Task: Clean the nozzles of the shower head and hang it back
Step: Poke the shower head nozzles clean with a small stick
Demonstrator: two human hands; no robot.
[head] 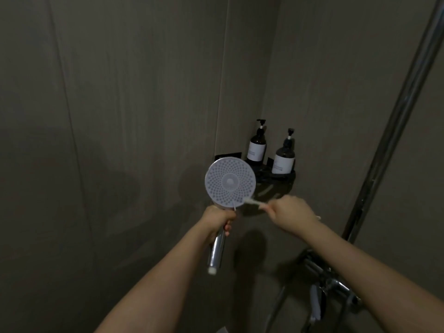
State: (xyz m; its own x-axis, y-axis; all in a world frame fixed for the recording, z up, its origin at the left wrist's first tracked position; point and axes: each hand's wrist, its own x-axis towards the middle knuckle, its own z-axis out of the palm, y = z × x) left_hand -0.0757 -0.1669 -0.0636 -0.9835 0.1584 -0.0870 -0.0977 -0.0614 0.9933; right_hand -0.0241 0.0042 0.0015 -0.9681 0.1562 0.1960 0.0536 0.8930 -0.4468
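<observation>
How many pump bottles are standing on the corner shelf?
2. One dark pump bottle stands at the back left of the black corner shelf, near the wall corner. The second bottle stands to its right, nearer the front. The shower head hides the shelf's left part.

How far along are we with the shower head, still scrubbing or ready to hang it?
Done: the shower head is off the rail. In hand: the left hand grips its handle, face toward the camera, while the right hand works a small white brush at the lower edge. Left: remaining nozzles, then hanging it back.
</observation>
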